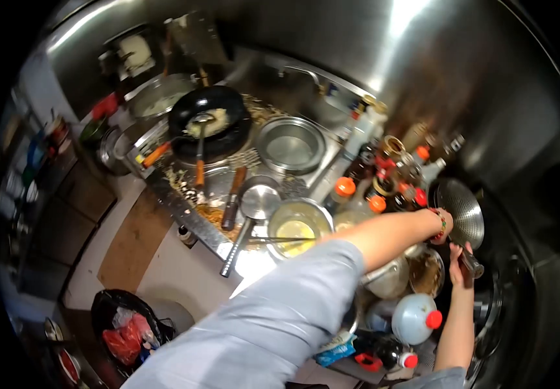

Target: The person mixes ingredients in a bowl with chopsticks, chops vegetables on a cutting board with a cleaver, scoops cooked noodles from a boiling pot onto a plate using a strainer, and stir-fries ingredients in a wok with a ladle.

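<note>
My left hand (446, 225), with a beaded bracelet at its wrist, is at the near rim of a round perforated metal strainer (459, 209). Its fingers look closed there, though they are small and partly hidden. Just below, my right hand (459, 262) is wrapped around the strainer's handle (472, 264). The strainer is tilted, its bowl beside the dark wall at the right. Under my hands stands a bowl of brown contents (426, 271). Many sauce bottles (384, 181) crowd the space just left of the strainer.
A black wok (183, 107) holds pale food and a ladle (200, 152). Beside it are a metal pot of water (291, 146), a saucepan (260, 201) and a bowl of yellow liquid (299, 227). A large jug with red cap (415, 319) stands near my right forearm. A lined bin (124, 330) is lower left.
</note>
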`<state>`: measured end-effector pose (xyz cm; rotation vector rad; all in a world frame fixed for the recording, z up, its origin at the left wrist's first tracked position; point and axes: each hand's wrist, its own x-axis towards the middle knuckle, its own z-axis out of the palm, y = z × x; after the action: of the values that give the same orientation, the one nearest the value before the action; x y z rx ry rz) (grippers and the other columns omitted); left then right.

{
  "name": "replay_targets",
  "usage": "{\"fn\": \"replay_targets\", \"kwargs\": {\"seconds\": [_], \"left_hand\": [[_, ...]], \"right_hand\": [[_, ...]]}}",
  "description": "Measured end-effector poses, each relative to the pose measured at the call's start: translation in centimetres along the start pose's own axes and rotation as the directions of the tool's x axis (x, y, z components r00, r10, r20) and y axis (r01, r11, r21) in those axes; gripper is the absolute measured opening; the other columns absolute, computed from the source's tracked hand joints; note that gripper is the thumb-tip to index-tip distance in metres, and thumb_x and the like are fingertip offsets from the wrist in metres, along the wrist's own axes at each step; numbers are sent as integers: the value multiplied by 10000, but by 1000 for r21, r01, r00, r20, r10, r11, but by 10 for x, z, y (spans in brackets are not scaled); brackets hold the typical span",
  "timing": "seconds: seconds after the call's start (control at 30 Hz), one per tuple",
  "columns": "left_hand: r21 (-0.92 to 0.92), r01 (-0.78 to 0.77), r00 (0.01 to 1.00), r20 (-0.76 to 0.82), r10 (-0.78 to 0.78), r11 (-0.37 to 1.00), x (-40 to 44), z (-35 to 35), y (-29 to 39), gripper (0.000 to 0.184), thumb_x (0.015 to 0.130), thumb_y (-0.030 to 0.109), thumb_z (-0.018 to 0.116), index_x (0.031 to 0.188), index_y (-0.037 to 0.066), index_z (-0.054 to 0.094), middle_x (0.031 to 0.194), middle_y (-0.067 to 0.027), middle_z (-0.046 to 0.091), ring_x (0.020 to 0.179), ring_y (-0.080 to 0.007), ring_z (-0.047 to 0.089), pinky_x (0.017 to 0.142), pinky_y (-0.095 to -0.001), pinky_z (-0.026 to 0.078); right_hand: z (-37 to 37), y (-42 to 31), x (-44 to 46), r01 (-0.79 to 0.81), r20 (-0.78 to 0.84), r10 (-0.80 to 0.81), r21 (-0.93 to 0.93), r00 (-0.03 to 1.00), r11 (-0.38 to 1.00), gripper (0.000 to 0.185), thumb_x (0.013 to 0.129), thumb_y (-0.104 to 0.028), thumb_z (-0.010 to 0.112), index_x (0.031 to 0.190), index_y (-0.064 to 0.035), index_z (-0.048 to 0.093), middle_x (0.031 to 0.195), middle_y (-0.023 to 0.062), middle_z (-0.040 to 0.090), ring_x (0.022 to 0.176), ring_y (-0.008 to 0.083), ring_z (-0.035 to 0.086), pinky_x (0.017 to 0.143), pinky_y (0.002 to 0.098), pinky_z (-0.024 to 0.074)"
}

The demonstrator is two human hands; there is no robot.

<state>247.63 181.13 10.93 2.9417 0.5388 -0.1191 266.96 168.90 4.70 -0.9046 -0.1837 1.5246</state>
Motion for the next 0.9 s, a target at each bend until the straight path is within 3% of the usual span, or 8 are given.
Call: {"fn": "replay_targets", "kwargs": {"seconds": [0.1,0.13,0.2,0.33,0.5,0.6,0.77,0.9], "left_hand": [[-143,-31,993,-114,15,989,-35,3,-17,240,678,188,617,789,-10,695,845,-183,671,827,-268,662,693,-352,519],[-121,-92,984,-162,72,988,-66,-2,-16,195,684,153,606,755,-7,691,825,-189,667,833,-284,656,692,-352,525],[-365,-210,893,-450,25,907,-163,-6,-19,364,659,114,658,1000,-5,612,1007,-192,576,941,-333,589,790,-400,502],[-477,-659,663,-734,149,581,-399,-8,-59,352,833,82,575,1167,-10,513,1113,-172,554,983,-312,573,855,-391,471],[-874,-428,855,-474,-210,229,-603,45,-118,298,884,73,563,1170,-12,549,1049,-130,621,882,-180,643,764,-280,520],[-970,-180,827,-238,-510,162,-710,94,-157,323,880,51,572,1196,-8,536,1106,-113,615,938,-150,629,822,-269,509],[-959,252,89,156,-984,-129,-934,176,-183,239,837,29,594,1075,8,575,971,-64,640,910,-116,604,821,-264,490],[-978,86,-330,151,-932,-188,-1033,230,-178,174,820,-12,581,992,18,590,874,-43,626,789,-104,588,705,-238,477]], "right_hand": [[50,-13,-25,-42,-379,-255,-623,890,781,349,898,-266,588,1143,-24,531,900,89,592,758,165,572,751,263,520],[77,-23,-42,-191,-358,-527,-919,771,345,363,869,-231,628,1134,-4,530,924,77,596,768,143,558,753,268,496],[80,-47,-52,110,325,-808,-943,491,-313,486,855,-129,616,1289,-5,435,1183,130,533,1015,183,544,913,311,421],[359,129,-120,672,644,-453,-730,617,-124,313,891,-38,518,1204,-24,526,1130,100,569,1011,143,555,892,274,432],[453,433,3,756,817,-68,-559,573,-340,491,744,-156,686,1185,-16,521,1145,248,552,1085,403,521,915,406,432],[451,575,97,533,569,-8,-774,822,-343,559,773,-226,672,1250,-17,468,1133,280,549,1061,418,530,904,416,439],[502,538,78,415,427,-6,-880,904,-230,361,802,-26,554,1163,-30,542,926,225,641,909,342,637,770,361,496],[496,527,67,434,478,-24,-817,878,-380,333,788,-33,571,1112,40,570,922,256,633,890,338,644,785,355,488]]}}
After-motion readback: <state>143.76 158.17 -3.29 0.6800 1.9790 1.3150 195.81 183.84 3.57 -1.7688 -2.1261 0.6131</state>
